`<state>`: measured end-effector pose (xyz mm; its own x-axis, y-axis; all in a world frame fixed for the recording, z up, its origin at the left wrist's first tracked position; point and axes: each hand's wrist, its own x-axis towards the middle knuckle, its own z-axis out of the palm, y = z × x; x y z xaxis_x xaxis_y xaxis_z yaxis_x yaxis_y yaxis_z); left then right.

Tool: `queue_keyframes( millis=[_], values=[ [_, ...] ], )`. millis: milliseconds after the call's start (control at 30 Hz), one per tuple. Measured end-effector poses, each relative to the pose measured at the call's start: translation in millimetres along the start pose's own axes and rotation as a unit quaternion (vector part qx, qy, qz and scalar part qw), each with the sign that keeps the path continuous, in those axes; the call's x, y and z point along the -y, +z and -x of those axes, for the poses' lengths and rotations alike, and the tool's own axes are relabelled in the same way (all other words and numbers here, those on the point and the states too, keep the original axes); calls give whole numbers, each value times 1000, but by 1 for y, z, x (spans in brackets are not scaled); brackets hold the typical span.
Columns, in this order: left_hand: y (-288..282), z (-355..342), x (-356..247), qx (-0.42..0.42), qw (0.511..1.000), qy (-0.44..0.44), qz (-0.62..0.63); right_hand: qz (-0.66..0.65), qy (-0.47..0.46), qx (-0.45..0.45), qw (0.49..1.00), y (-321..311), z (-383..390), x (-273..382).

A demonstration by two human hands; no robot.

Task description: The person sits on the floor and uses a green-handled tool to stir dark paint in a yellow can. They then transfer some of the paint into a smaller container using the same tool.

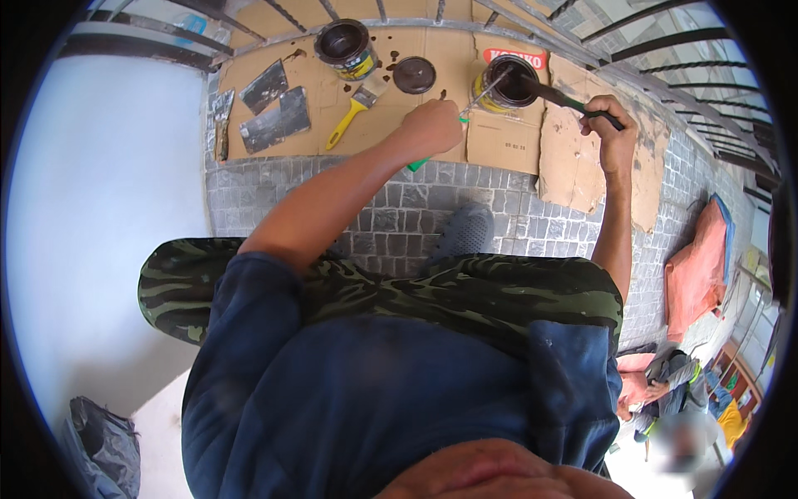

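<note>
My left hand (pixel 432 130) is closed around a green-handled tool (pixel 418 165), whose thin metal shaft reaches over the open can (pixel 490 101) at the right. Dark brown paint coats the inside of that can. In my right hand (pixel 612 133) is a long black-handled tool (pixel 569 101); its dark end dips into the can's mouth, so I cannot make out its shape. Left of the can lies a round paint-smeared lid (pixel 415 76). Farther left, a yellow-handled paintbrush (pixel 353 115) rests near a second open can (pixel 344 51), also dark inside.
Flat cardboard (pixel 507 150) with brown drips covers the paving. Paint-stained flat plates (pixel 274 121) and a narrow scraper-like tool (pixel 223 125) lie at its left. A metal railing (pixel 549 33) curves behind. An orange sheet (pixel 698 266) and another person (pixel 665 387) are at the right.
</note>
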<state>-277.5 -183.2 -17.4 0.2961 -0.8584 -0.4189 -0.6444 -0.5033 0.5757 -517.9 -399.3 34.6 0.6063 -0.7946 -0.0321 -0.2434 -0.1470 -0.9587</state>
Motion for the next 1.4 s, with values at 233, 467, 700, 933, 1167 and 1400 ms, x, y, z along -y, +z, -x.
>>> queue_keyframes(
  millis=[233, 467, 700, 933, 1167, 1400],
  values=[
    [10, -5, 5, 38, 999, 11, 19, -5, 61, -95, 994, 19, 11, -32],
    [-4, -28, 29, 93, 995, -3, 25, 55, 46, -82, 994, 23, 10, -10],
    [3, -34, 37, 64, 996, 38, 51, 103, 31, -48, 993, 25, 21, 1],
    [17, -15, 34, 70, 984, -20, 161, 201, -149, 131, 959, 34, 29, 7],
    [22, 1, 19, 26, 980, -63, 185, 178, -87, 123, 973, 11, 36, 20],
    [7, -9, 28, 41, 983, -42, 175, 137, -79, 133, 978, 9, 24, 9]
  ],
)
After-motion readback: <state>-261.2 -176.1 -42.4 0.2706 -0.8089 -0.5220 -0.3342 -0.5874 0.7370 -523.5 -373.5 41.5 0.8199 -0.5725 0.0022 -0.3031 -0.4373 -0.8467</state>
